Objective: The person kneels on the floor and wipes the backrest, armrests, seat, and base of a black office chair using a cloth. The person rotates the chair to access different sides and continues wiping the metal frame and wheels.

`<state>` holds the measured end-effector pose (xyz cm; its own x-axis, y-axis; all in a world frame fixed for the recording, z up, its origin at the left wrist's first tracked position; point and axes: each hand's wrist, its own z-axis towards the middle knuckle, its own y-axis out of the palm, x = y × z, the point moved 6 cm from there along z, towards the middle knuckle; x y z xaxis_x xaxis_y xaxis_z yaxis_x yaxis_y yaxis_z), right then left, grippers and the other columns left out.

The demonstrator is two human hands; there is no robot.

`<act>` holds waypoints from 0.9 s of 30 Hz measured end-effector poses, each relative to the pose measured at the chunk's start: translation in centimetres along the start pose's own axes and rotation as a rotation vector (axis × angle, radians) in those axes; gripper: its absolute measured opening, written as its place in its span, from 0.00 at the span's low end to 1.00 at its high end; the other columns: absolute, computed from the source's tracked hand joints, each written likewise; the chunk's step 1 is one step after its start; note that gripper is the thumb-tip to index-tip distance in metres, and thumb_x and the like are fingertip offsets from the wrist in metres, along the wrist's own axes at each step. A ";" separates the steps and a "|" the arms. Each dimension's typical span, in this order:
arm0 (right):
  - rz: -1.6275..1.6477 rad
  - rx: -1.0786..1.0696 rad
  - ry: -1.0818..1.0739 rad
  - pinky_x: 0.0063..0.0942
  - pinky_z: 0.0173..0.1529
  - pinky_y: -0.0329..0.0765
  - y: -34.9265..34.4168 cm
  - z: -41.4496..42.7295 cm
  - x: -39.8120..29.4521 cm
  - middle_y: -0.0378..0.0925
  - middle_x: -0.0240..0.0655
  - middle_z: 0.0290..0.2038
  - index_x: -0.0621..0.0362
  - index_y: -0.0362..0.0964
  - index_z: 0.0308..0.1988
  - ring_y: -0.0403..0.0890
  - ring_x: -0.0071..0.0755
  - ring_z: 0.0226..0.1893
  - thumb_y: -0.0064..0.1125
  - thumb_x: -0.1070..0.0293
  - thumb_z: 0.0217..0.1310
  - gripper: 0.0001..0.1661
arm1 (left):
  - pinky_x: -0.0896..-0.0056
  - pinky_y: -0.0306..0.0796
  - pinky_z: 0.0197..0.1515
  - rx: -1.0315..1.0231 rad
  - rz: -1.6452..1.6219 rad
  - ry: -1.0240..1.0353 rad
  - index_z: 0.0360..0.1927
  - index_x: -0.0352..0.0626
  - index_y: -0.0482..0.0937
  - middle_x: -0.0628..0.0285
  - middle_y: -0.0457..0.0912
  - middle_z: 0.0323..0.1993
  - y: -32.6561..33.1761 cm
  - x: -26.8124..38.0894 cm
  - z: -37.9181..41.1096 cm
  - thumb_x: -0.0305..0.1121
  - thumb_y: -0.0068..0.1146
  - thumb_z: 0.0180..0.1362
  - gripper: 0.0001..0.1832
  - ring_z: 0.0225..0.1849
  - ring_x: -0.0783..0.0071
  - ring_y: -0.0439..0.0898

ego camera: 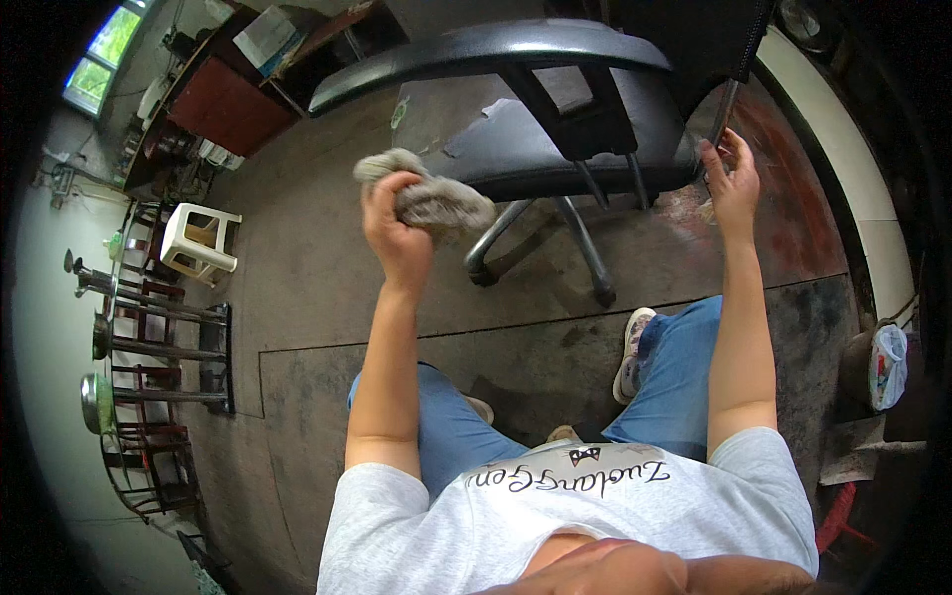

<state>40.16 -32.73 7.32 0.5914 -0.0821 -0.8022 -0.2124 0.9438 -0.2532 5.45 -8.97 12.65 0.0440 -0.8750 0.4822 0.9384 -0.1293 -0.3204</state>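
Note:
My left hand (399,230) grips a bunched grey cloth (442,201), raised in front of the seat of a black office chair (513,141). The chair's glossy armrest (491,56) spans the top of the view, and the seat cover is torn, with a pale ragged edge showing. On the right, my right hand (732,182) has its thumb and fingers closed around the lower end of a dark metal bar (725,111) below the chair's mesh backrest (732,37). Metal legs (576,245) of the chair base stand on the floor.
A cream plastic stool (201,238) stands at the left, near a rack of dark chairs or stools (163,349) along the wall. A reddish-brown desk (230,108) is at the back left. At the right are a pale ledge (840,141) and a plastic bag (889,364).

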 end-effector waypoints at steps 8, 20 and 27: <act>-0.214 0.027 0.035 0.36 0.49 0.74 1.4 0.6 2.5 0.76 0.40 0.47 0.58 0.65 0.56 0.78 0.41 0.47 0.62 0.35 0.52 0.44 | 0.58 0.69 0.45 -0.045 0.327 -0.106 0.41 0.42 0.75 0.51 0.75 0.37 7.1 -4.1 1.9 0.22 0.58 0.48 0.14 0.42 0.50 0.75; 0.159 -0.016 0.104 0.24 0.38 0.72 0.6 0.0 2.2 0.77 0.32 0.30 0.61 0.74 0.43 0.75 0.25 0.31 0.57 0.54 0.64 0.20 | 0.66 0.70 0.56 -0.725 -0.909 -0.693 0.63 0.44 0.63 0.56 0.74 0.53 22.9 -1.9 4.4 0.39 0.60 0.57 0.32 0.53 0.68 0.74; 0.223 -0.087 0.083 0.21 0.33 0.69 0.7 -0.2 1.4 0.74 0.29 0.25 0.64 0.74 0.40 0.71 0.19 0.26 0.57 0.58 0.64 0.17 | 0.65 0.71 0.56 -1.107 -0.780 -0.375 0.63 0.44 0.65 0.57 0.75 0.53 25.3 -0.5 4.6 0.28 0.63 0.54 0.32 0.54 0.66 0.75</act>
<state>40.70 -32.28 5.87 0.4573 0.0960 -0.8841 -0.3991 0.9106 -0.1076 30.73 -9.65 8.05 -0.1032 -0.2566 0.9610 0.0184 -0.9665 -0.2561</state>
